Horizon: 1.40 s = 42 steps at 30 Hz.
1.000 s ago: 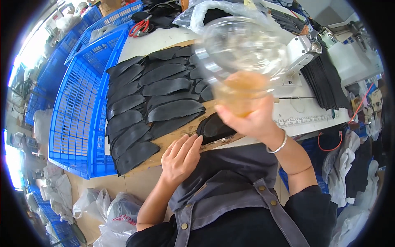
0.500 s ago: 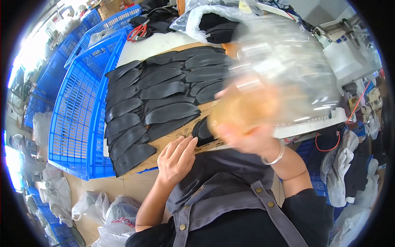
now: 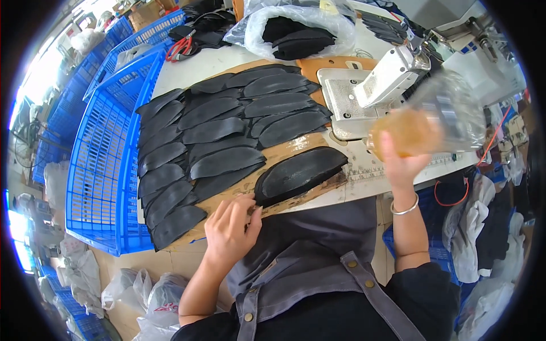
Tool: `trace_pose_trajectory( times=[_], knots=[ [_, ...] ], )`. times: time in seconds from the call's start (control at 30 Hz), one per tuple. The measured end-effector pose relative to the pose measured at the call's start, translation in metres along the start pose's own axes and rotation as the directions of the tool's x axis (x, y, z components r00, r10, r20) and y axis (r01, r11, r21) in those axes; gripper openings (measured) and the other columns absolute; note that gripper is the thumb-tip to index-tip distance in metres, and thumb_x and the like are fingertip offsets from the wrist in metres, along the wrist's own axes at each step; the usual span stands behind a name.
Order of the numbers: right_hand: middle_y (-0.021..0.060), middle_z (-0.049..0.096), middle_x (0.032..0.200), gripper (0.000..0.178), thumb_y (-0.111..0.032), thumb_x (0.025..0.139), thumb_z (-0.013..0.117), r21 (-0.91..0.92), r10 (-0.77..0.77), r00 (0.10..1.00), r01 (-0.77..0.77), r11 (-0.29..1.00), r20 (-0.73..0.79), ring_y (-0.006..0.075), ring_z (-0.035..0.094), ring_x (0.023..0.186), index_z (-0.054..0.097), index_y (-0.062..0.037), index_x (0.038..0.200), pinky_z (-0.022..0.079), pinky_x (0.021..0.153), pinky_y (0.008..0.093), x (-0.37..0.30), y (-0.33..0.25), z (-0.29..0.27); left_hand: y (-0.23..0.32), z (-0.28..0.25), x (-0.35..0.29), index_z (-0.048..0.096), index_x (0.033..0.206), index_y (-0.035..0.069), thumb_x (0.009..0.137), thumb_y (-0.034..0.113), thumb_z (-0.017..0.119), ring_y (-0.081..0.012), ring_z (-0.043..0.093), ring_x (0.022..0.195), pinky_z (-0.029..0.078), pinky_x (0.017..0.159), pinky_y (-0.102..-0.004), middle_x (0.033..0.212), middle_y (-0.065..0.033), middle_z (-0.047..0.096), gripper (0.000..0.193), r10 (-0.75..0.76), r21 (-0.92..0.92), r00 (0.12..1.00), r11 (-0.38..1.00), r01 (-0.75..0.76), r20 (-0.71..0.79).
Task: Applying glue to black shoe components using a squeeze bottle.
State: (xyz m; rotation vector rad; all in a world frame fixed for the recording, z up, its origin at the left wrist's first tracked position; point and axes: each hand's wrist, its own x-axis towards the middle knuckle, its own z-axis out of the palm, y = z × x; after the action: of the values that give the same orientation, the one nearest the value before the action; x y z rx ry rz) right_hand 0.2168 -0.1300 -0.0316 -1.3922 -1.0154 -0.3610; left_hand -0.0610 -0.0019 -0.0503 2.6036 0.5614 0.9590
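My right hand (image 3: 402,162) is closed round the amber-coloured end of a large clear plastic bottle (image 3: 455,113), tilted over the right part of the table and blurred by motion. My left hand (image 3: 230,227) rests at the table's near edge, fingers bent and thumb apart, its fingertips beside the left end of a small stack of curved black pieces (image 3: 301,173). The top piece has a shiny patch. Beyond it, many more black pieces (image 3: 222,131) lie overlapping in rows on a brown board (image 3: 242,184).
A white sewing machine (image 3: 387,79) stands at the right of the table. Blue plastic baskets (image 3: 96,165) flank the left side. Red-handled scissors (image 3: 181,46) and an open plastic bag (image 3: 256,37) of black pieces lie at the back. Plastic bags (image 3: 168,298) sit on the floor.
The bottle has swung right and away from the black stack, uncovering the stack and the sewing machine. My left hand has shifted slightly left and its fingers have bent.
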Motion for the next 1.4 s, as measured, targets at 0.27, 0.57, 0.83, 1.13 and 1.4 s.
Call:
trace_pose_trajectory(
  times=[0.27,0.57,0.83,1.13,1.4],
  knots=[
    [0.0129,0.058,0.101,0.042,-0.038,0.090,0.047,0.828,0.748,0.662,-0.446,0.340,0.049,0.0235,0.058,0.095,0.053,-0.0006,0.106,0.049,0.082,0.0351,-0.018,0.028,-0.025,0.029,0.007,0.075,0.059,0.095,0.001,0.066,0.014,0.077,-0.0305,0.058,0.092,0.047,0.078,-0.0368,0.100,-0.0132,0.062,0.037,0.140,-0.049,0.983,0.990,-0.135,0.119],
    [0.0130,0.057,0.104,0.042,-0.037,0.090,0.046,0.757,0.681,0.716,-0.527,0.385,0.152,0.0246,0.058,0.099,0.052,0.0004,0.109,0.049,0.084,0.0383,-0.032,0.034,-0.029,0.039,0.046,0.116,0.052,0.123,0.007,0.070,0.038,0.073,-0.0341,0.031,0.130,0.024,0.107,-0.0463,0.135,-0.0144,0.040,0.065,0.181,0.013,0.814,0.974,-0.226,0.552],
    [0.0134,0.056,0.107,0.045,-0.037,0.090,0.046,0.764,0.634,0.754,-0.507,0.399,0.170,0.0260,0.057,0.101,0.051,0.0009,0.114,0.048,0.085,0.0396,-0.035,0.040,-0.031,0.041,0.046,0.105,0.056,0.114,0.003,0.070,0.033,0.074,-0.0313,0.044,0.120,0.029,0.102,-0.0487,0.123,-0.0130,0.051,0.057,0.252,0.048,0.890,0.956,-0.291,0.380],
    [0.0161,0.053,0.097,0.069,-0.043,0.074,0.064,0.826,0.369,0.800,-0.548,0.129,0.473,0.0281,0.057,0.091,0.038,-0.0032,0.125,0.042,0.093,0.0458,-0.030,0.017,-0.020,0.051,0.063,0.106,0.046,0.088,0.004,0.064,0.023,0.080,-0.0316,0.053,0.108,0.032,0.101,-0.0474,0.118,-0.0157,0.055,0.045,0.102,-0.040,0.967,0.995,-0.096,0.234],
    [0.0165,0.054,0.094,0.076,-0.041,0.066,0.069,0.720,0.345,0.708,-0.684,0.120,0.616,0.0280,0.059,0.086,0.039,-0.0031,0.125,0.037,0.100,0.0489,-0.033,0.001,0.004,0.032,0.055,0.097,0.052,0.088,0.003,0.069,0.020,0.074,-0.0336,0.048,0.112,0.035,0.097,-0.0429,0.119,-0.0166,0.053,0.033,-0.024,-0.128,0.992,0.991,0.039,0.122]
  ],
)
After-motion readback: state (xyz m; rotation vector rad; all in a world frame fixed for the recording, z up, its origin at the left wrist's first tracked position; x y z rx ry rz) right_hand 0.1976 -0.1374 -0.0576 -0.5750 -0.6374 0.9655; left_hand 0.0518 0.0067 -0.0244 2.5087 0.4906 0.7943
